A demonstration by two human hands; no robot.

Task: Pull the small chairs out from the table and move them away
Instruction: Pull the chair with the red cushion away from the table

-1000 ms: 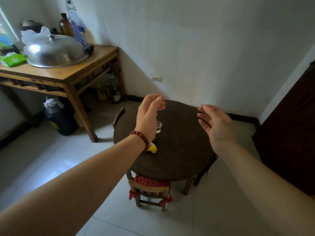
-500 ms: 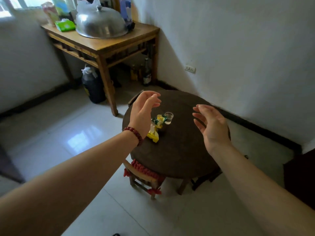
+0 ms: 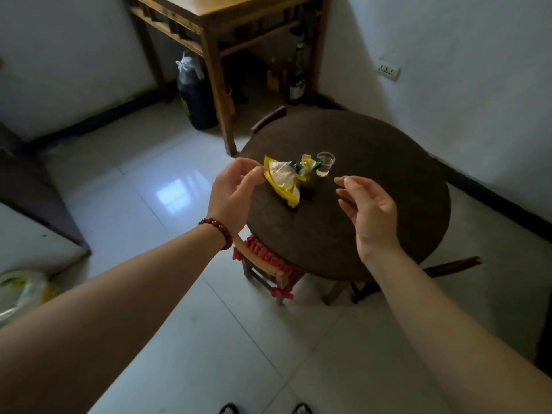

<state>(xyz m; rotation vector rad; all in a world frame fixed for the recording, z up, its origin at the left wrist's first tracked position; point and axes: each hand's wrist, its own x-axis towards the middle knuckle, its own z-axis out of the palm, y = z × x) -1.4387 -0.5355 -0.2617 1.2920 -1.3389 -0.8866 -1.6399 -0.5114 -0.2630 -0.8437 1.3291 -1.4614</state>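
A low round dark table (image 3: 388,180) stands near the corner. A small wooden chair with a red cushion (image 3: 268,261) is tucked under its near left edge. The dark back of a second chair (image 3: 268,118) shows at the far left edge, and another dark chair (image 3: 448,265) pokes out at the near right. My left hand (image 3: 236,192), with a red bead bracelet, hovers over the table's left edge, fingers apart and holding nothing. My right hand (image 3: 370,210) floats above the tabletop, open and empty. Both hands are well above the chairs.
A yellow snack bag (image 3: 286,177) and a small clear cup (image 3: 325,164) lie on the table. A tall wooden side table (image 3: 221,34) stands behind, with a dark jug (image 3: 195,94) and bottles (image 3: 295,76) under it. A plastic bag (image 3: 21,291) sits on the floor at left.
My view has tilted down and shifted left, closer to the round table. Both hands have lowered toward the tabletop and stay empty. The chairs have not moved.
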